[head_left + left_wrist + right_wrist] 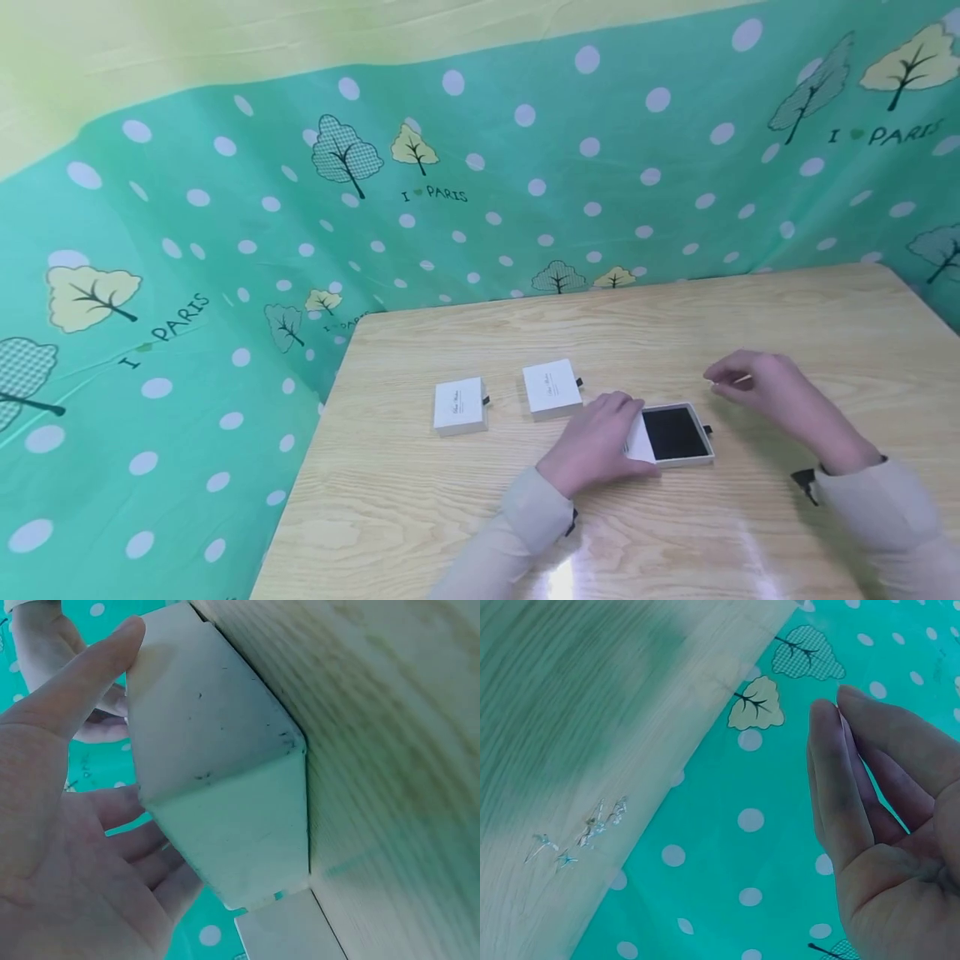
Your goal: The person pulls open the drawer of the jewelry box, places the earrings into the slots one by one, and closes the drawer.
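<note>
My left hand (600, 442) grips a white drawer-style gift box (640, 440), thumb on one side and fingers on the other. Its tray (675, 435) is pulled part-way out to the right, showing a black pad and a dark pull tab. Up close in the left wrist view, the box (225, 705) has scuffed edges and rests on the wood. Just right of the tray, my right hand (772, 400) is raised above the table. Its thumb and forefinger pinch a tiny whitish piece (710, 382), mostly hidden by the fingertips; its kind cannot be made out.
Two closed white boxes with printed lids and dark tabs stand left of my hands: one box (460, 407) farther left, another box (552, 389) nearer. Several small shiny silvery pieces (592, 825) lie on the wooden table (390, 500). A green dotted curtain (450, 233) hangs behind.
</note>
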Available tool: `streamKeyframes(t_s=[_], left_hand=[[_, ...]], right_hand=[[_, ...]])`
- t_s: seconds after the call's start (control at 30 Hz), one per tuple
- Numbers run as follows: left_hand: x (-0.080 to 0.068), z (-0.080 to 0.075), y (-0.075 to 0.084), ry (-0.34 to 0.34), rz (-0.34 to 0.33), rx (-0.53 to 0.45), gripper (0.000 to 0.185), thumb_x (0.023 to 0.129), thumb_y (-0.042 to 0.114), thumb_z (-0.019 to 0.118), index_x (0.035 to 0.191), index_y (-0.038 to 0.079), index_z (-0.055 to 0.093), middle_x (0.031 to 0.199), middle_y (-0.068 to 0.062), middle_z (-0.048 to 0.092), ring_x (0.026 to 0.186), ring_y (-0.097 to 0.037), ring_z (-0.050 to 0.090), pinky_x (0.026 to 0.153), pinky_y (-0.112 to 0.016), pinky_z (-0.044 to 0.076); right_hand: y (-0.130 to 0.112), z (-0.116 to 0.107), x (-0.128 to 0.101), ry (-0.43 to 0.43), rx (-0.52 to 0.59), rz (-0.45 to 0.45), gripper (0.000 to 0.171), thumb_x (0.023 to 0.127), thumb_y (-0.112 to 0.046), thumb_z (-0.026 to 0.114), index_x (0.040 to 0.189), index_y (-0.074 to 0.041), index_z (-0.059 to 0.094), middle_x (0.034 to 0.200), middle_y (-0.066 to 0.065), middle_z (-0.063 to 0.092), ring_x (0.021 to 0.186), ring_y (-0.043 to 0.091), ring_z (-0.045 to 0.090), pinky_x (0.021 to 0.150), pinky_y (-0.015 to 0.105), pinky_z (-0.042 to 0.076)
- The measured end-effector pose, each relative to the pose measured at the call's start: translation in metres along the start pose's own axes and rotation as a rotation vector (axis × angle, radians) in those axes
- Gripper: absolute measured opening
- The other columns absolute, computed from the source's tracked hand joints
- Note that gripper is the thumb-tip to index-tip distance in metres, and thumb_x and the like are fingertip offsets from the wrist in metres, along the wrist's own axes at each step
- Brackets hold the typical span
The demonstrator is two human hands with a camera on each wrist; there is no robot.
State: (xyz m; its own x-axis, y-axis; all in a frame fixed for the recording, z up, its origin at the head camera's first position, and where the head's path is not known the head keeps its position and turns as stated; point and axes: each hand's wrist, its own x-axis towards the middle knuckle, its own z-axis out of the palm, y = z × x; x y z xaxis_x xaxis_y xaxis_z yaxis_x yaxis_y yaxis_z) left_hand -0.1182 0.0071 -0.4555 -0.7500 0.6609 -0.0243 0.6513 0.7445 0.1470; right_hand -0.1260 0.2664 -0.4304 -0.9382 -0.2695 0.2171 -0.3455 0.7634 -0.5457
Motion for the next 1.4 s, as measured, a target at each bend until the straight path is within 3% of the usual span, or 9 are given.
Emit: streamKeyframes(t_s=[0.27, 0.6, 0.87, 1.4], left_hand=[[0.004, -0.001, 0.001, -0.022, 0.017, -0.003, 0.088, 0.073, 0.071, 0.072, 0.143, 0.021, 0.05, 0.128, 0.011, 0.057, 0.104, -0.003, 0.055, 0.081, -0.015, 0.045], [0.006, 0.001, 0.004, -0.034, -0.018, -0.03, 0.081, 0.074, 0.065, 0.075, 0.14, 0.024, 0.052, 0.122, 0.012, 0.058, 0.098, 0.0, 0.052, 0.07, -0.012, 0.039], [0.007, 0.002, 0.004, -0.019, -0.017, -0.033, 0.079, 0.075, 0.063, 0.076, 0.138, 0.022, 0.053, 0.122, 0.012, 0.058, 0.1, 0.0, 0.052, 0.07, -0.011, 0.039], [0.008, 0.003, 0.001, -0.012, -0.01, -0.048, 0.076, 0.076, 0.062, 0.075, 0.136, 0.022, 0.055, 0.122, 0.013, 0.059, 0.097, 0.001, 0.051, 0.07, -0.01, 0.038]], right_hand=[[-0.01, 0.006, -0.002, -0.034, 0.004, -0.053, 0.017, 0.078, 0.006, 0.077, 0.093, 0.0, 0.075, 0.087, 0.007, 0.073, 0.076, 0.017, 0.068, 0.067, 0.036, 0.059], [-0.02, 0.014, -0.005, -0.098, -0.007, -0.079, 0.015, 0.077, 0.003, 0.078, 0.089, -0.005, 0.075, 0.085, 0.0, 0.072, 0.072, 0.006, 0.065, 0.064, 0.027, 0.057], [-0.027, 0.023, -0.003, -0.081, 0.018, -0.106, 0.016, 0.078, 0.003, 0.076, 0.091, -0.005, 0.074, 0.085, -0.002, 0.071, 0.073, 0.002, 0.062, 0.065, 0.025, 0.056], [-0.035, 0.04, 0.001, -0.212, 0.011, -0.063, 0.014, 0.077, 0.004, 0.076, 0.089, -0.002, 0.075, 0.084, 0.002, 0.071, 0.072, 0.008, 0.063, 0.063, 0.026, 0.056]])
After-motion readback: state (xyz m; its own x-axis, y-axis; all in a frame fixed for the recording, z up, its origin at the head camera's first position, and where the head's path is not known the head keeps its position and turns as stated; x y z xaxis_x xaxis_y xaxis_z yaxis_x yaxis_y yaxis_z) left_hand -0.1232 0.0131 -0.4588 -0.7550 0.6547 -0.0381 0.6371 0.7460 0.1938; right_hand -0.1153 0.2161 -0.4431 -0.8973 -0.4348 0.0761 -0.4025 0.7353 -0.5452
